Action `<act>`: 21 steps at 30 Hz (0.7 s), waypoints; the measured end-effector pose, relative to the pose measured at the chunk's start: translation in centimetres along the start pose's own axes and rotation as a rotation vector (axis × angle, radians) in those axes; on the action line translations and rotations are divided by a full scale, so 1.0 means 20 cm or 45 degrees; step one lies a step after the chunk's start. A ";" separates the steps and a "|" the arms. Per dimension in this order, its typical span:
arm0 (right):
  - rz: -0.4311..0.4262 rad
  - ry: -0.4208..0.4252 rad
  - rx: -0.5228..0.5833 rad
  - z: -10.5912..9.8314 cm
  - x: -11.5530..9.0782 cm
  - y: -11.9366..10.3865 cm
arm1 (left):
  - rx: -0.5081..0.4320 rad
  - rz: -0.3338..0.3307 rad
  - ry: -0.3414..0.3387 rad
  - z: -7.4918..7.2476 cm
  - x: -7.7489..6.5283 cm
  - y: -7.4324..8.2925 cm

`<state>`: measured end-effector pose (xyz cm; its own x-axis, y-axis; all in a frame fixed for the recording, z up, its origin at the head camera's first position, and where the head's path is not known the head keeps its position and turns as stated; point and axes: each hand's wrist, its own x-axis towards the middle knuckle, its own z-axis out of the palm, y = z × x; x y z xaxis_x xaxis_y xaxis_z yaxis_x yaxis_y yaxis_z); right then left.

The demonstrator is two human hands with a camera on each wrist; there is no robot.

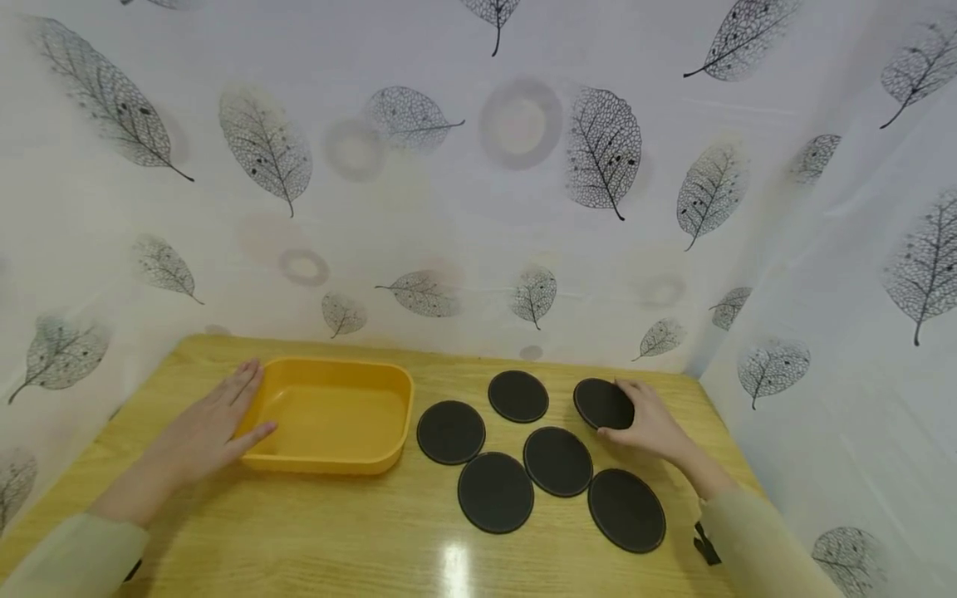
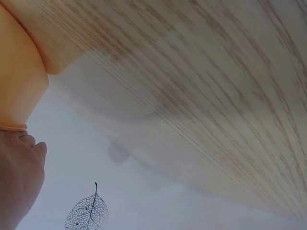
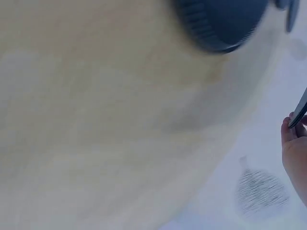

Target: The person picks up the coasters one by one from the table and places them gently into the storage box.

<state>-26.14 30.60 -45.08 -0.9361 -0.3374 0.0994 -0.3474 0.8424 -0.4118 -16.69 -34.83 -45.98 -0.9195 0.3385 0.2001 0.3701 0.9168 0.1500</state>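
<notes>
Left hand (image 1: 198, 433) has its fingers straight, resting on the 9 o'clock rim of the yellow tub (image 1: 321, 415), so it's way nearer; tub runs long 9-to-3. Then five black discs (image 1: 557, 462) on the table (image 1: 336, 531). Right hand (image 1: 652, 425) pinches another disc (image 1: 601, 402), tub at its 9 o'clock. One tub, six discs total.
</notes>
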 end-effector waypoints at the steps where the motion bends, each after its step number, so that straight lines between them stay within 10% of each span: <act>1: -0.014 0.002 0.000 -0.01 0.02 -0.03 | -0.001 0.001 -0.003 0.00 0.00 0.00; 21: -0.398 -0.183 0.275 0.12 0.41 -0.87 | 0.132 0.069 -0.028 -0.01 0.01 -0.02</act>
<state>-27.60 12.12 -39.31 -0.7646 -0.6315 0.1285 -0.5802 0.5877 -0.5639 -16.95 -35.15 -45.77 -0.9017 0.3912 0.1841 0.4043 0.9138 0.0381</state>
